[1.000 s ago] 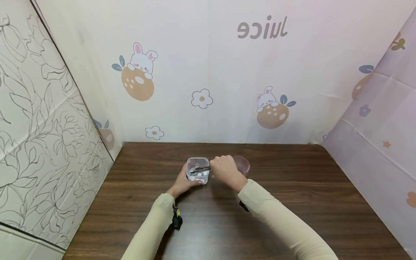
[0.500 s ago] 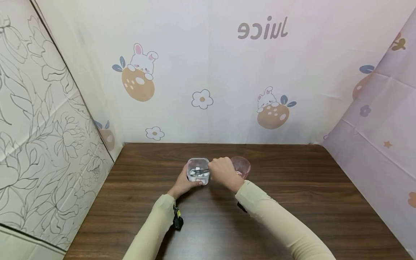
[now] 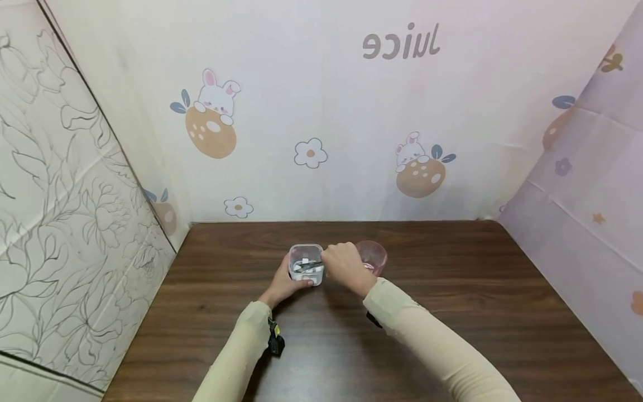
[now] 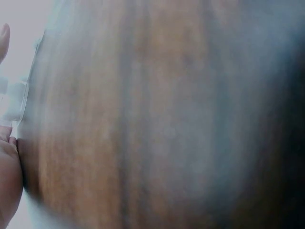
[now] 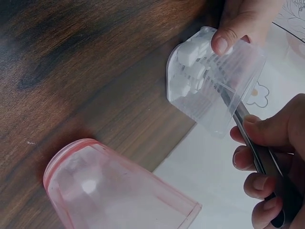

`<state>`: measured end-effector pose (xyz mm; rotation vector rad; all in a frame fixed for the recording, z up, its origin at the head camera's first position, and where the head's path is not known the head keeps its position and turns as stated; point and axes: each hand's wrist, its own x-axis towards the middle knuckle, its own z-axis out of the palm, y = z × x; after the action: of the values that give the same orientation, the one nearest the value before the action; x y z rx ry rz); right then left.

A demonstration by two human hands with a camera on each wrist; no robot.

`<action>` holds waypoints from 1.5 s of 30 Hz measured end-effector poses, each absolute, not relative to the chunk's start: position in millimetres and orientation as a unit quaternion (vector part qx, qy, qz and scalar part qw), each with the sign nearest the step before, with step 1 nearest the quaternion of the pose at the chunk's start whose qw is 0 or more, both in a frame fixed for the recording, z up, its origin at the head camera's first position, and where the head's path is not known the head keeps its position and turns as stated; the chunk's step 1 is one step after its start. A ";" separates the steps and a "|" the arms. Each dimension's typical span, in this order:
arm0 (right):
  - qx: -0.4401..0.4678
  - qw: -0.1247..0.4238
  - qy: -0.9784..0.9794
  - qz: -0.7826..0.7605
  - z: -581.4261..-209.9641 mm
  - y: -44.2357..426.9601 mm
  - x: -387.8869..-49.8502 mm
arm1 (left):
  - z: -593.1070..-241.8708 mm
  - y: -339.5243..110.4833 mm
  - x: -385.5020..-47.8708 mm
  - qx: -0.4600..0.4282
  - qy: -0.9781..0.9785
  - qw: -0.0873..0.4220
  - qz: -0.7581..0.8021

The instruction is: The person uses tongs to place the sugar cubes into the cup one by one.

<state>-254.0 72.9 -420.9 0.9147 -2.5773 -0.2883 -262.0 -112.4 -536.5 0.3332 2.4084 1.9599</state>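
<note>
A clear plastic container point(image 3: 296, 252) with several white cubes point(image 5: 188, 53) in it stands on the table. My left hand point(image 3: 281, 283) grips its side, thumb at the front. In my right hand point(image 3: 344, 265) is a pair of metal tongs point(image 5: 252, 145), with fingers and thumb curled round the arms. The tongs reach down into the container among the cubes; whether their tips pinch one I cannot tell. Just right of that hand stands a pink see-through cup point(image 3: 377, 254), partly hidden by it in the head view. A container edge point(image 4: 25, 102) shows in the blurred left wrist view.
The dark wooden table point(image 3: 452, 312) runs back to a patterned wall cloth point(image 3: 321, 100). A flower-drawn panel point(image 3: 90, 223) borders the left side, and another printed cloth point(image 3: 588, 223) the right.
The tongs have dipped from near the container's rim down among the cubes, and my right hand has shifted slightly left. More of the pink cup shows. My left hand keeps its grip.
</note>
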 end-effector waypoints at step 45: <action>0.320 0.205 -0.923 -0.053 -376.6 111.9 -223.6 | -502.6 -110.3 -243.7 0.137 0.753 0.005 0.644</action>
<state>-223.6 111.9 -376.6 0.8926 -2.5739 -0.1464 -243.7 -110.3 -502.6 0.4288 2.3577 2.0164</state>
